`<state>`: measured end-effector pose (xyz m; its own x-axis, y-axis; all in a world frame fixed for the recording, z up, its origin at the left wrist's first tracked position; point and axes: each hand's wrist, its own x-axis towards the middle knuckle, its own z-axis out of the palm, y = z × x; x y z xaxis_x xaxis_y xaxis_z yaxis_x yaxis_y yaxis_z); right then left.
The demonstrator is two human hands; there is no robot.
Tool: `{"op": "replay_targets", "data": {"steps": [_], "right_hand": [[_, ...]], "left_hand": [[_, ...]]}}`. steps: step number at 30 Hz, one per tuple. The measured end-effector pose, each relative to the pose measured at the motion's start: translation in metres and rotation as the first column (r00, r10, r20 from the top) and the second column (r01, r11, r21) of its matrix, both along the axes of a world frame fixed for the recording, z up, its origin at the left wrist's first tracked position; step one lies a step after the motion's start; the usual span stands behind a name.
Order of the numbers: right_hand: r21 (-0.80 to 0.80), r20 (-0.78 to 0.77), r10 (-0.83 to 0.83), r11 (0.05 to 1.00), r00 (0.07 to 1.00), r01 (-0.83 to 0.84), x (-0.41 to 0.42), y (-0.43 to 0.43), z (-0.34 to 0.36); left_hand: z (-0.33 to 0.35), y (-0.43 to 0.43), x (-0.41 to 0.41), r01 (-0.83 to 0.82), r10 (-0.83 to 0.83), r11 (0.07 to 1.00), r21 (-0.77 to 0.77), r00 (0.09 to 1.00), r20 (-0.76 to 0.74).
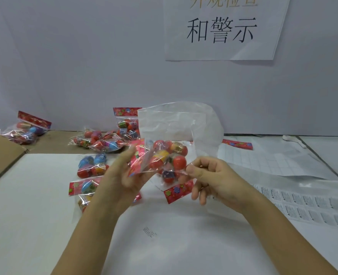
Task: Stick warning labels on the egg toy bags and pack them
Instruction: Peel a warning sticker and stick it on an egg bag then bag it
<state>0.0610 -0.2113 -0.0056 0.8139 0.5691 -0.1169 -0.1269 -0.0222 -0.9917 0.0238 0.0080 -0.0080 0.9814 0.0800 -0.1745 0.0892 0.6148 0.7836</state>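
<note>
Above the white table my left hand (124, 173) holds an egg toy bag (164, 155) by its red header card. My right hand (208, 179) pinches the clear edge of a large transparent outer bag (180, 122) that rises behind the eggs. A second egg toy bag with a red header (178, 190) hangs lower between the hands; whether it is inside the outer bag I cannot tell. Sheets of small warning labels (311, 203) lie at the right.
Several more egg toy bags lie at the left: two on the table (90, 165), others farther back (102, 141), one leaning on the wall (127, 124), one on a brown cardboard flap (25, 130). A label backing sheet (267, 161) and a red header strip (237, 144) lie at the right.
</note>
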Motion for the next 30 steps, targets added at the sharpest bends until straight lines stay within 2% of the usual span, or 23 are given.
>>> {"op": "replay_targets", "data": {"steps": [2, 4, 6, 10, 16, 19, 30], "right_hand": [[-0.033, 0.056, -0.04, 0.999, 0.998, 0.042, 0.0, -0.001, 0.004], [-0.098, 0.078, -0.054, 0.993, 0.995, 0.061, -0.002, -0.002, 0.005], [-0.126, 0.063, -0.087, 0.988, 0.994, 0.094, -0.003, 0.001, 0.006], [-0.077, 0.015, -0.171, 0.982, 0.985, 0.171, -0.003, 0.005, 0.004], [-0.086, 0.117, -0.195, 0.975, 0.974, 0.206, -0.003, 0.003, 0.002], [-0.036, 0.109, -0.228, 0.972, 0.968, 0.233, -0.003, 0.003, 0.003], [0.076, 0.091, -0.219, 0.974, 0.972, 0.212, -0.005, 0.004, 0.008]], "left_hand": [[0.0, 0.001, 0.002, -0.02, 0.024, 0.989, 0.15, 0.999, -0.027], [-0.002, 0.001, 0.004, -0.082, 0.09, 0.977, 0.199, 0.995, -0.034], [-0.004, 0.003, 0.005, -0.125, 0.129, 0.972, 0.198, 0.992, -0.008], [-0.003, 0.006, 0.004, -0.109, 0.104, 0.98, 0.168, 0.994, 0.041], [-0.003, 0.007, 0.004, -0.089, 0.075, 0.978, 0.188, 0.994, 0.085], [-0.003, 0.01, 0.004, -0.097, 0.081, 0.973, 0.208, 0.993, 0.085], [0.002, 0.021, 0.002, -0.112, 0.088, 0.962, 0.247, 0.991, 0.103]]}}
